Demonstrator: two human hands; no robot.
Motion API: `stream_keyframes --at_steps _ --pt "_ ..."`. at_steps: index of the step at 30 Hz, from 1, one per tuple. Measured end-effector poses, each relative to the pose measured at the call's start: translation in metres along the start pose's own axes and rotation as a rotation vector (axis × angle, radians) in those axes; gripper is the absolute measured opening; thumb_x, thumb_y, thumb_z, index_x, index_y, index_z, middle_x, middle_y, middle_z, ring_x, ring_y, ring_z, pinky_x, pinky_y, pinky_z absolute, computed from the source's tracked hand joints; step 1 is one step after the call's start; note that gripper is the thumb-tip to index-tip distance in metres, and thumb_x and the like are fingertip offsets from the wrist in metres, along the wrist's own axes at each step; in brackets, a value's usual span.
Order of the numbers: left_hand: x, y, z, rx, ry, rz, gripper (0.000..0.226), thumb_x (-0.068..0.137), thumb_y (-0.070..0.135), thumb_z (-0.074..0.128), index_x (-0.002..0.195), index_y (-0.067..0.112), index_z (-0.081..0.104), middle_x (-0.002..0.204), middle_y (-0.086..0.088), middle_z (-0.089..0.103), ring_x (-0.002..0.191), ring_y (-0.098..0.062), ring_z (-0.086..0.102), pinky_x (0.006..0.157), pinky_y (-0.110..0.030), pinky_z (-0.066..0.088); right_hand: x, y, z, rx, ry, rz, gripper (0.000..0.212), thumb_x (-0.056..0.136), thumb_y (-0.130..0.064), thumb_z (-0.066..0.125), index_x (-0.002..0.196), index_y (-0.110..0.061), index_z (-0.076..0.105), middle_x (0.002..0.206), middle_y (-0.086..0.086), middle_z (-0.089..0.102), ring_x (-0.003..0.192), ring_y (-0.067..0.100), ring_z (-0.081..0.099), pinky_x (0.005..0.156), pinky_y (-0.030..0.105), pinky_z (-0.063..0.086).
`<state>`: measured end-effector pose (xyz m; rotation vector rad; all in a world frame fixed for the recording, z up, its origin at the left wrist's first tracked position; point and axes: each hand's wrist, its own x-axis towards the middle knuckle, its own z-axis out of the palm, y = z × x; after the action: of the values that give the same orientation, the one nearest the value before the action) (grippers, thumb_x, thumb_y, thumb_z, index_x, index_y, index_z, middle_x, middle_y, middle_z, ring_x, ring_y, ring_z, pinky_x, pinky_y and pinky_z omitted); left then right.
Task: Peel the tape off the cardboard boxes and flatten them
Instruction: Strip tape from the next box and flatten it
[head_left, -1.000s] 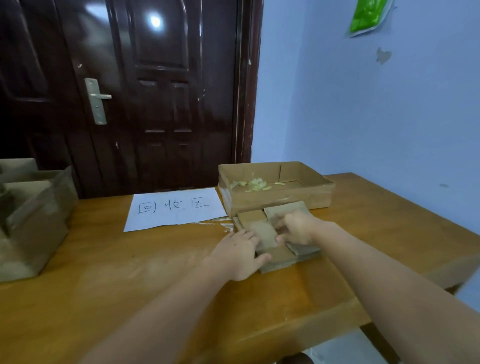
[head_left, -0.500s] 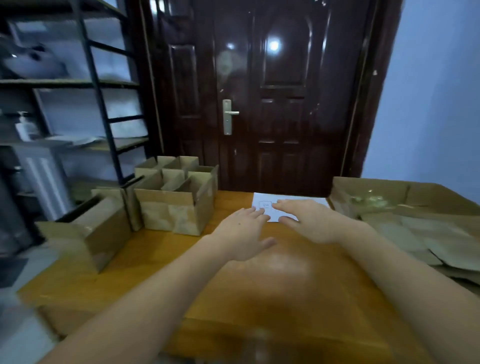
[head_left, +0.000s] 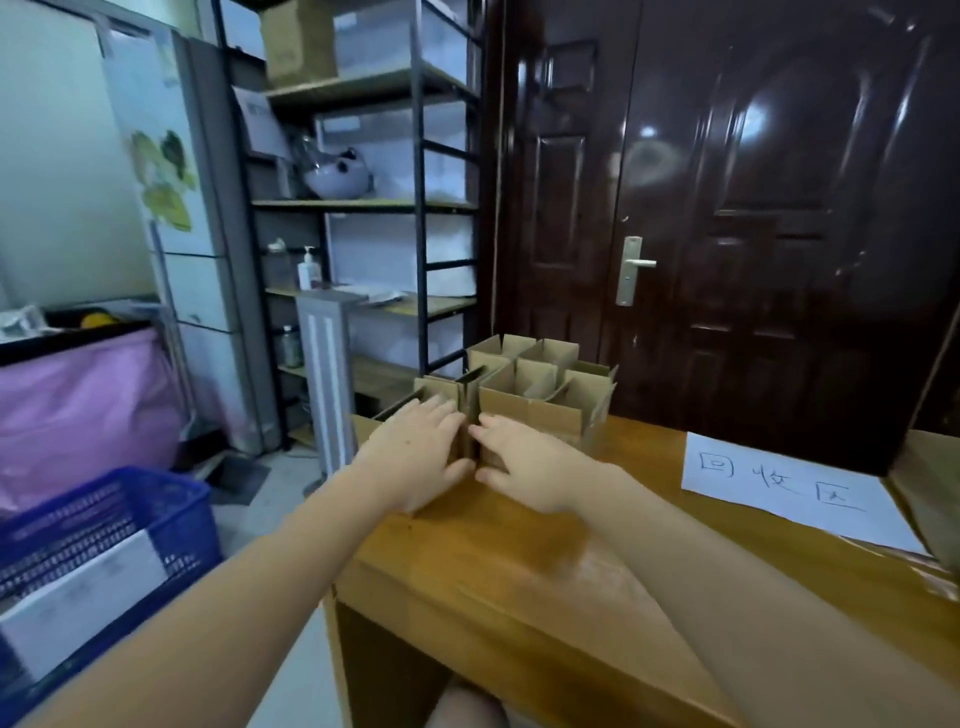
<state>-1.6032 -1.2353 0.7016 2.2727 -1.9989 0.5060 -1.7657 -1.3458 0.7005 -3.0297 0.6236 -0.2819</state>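
open cardboard boxes (head_left: 530, 410) clustered, table's far-left corner

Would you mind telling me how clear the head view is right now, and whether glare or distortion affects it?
Head view: the left hand and right hand at the cardboard boxes are softly blurred; bright ceiling-light glare spots sit on the glossy door; wide-angle distortion bends the shelf rack and stretches the forearms; the paper sign stays legible.

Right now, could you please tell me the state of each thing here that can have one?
Left hand: open, fingers against the near box.
Right hand: open, fingers against the front of the next box.
Cardboard boxes: upright, top flaps open, not flattened.
Door: closed.
Paper sign: lying flat on the table.
Blue basket: on the floor, holding a white sheet.
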Motion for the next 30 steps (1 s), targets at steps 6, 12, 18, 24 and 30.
stream_keyframes --at_steps 6,12,18,24,30 --pt "-0.012 -0.067 0.02 0.044 -0.052 -0.146 0.051 0.104 0.052 0.039 0.142 0.022 0.05 0.14 0.002 0.058 0.125 -0.018 0.05 0.111 -0.036 0.037 0.075 -0.044 0.032 0.058 0.092 -0.092 0.068 0.1 -0.038 0.055 0.158 -0.016 0.026 0.162 0.005 0.028 0.152 0.023 0.018 0.124 0.046 0.025" --pt "-0.023 -0.075 0.012 -0.048 -0.028 -0.067 0.038 0.104 0.045 0.046 0.134 0.026 0.059 0.12 0.009 0.062 0.106 -0.011 0.052 0.1 -0.022 0.031 0.088 -0.047 0.064 0.174 0.148 -0.094 0.045 0.101 -0.029 0.054 0.145 -0.021 0.053 0.145 -0.004 0.051 0.132 0.017 0.044 0.113 0.046 0.041" --pt "-0.018 -0.081 0.01 -0.084 -0.071 -0.024 0.036 0.099 0.039 0.06 0.134 0.033 0.059 0.127 0.015 0.061 0.119 -0.008 0.057 0.104 -0.03 0.048 0.071 -0.036 0.066 0.203 0.186 -0.118 0.041 0.106 -0.031 0.047 0.145 -0.023 0.055 0.149 -0.006 0.051 0.133 0.016 0.046 0.113 0.044 0.039" --pt "-0.021 -0.067 0.011 -0.157 0.012 -0.03 0.011 0.105 0.042 0.05 0.107 0.039 0.06 0.097 0.018 0.059 0.085 -0.001 0.054 0.078 -0.027 0.05 0.05 -0.042 0.062 0.263 0.384 -0.122 0.036 0.101 -0.035 0.059 0.135 -0.023 0.062 0.136 -0.007 0.061 0.13 0.012 0.047 0.118 0.037 0.027" --pt "-0.038 -0.038 0.008 -0.254 0.057 0.019 0.02 0.096 0.06 0.045 0.099 0.047 0.06 0.094 0.021 0.06 0.087 0.0 0.058 0.08 -0.025 0.053 0.002 -0.026 0.052 0.218 0.402 -0.171 0.027 0.104 -0.023 0.05 0.122 -0.018 0.069 0.12 -0.004 0.071 0.112 0.011 0.061 0.121 0.036 0.031"
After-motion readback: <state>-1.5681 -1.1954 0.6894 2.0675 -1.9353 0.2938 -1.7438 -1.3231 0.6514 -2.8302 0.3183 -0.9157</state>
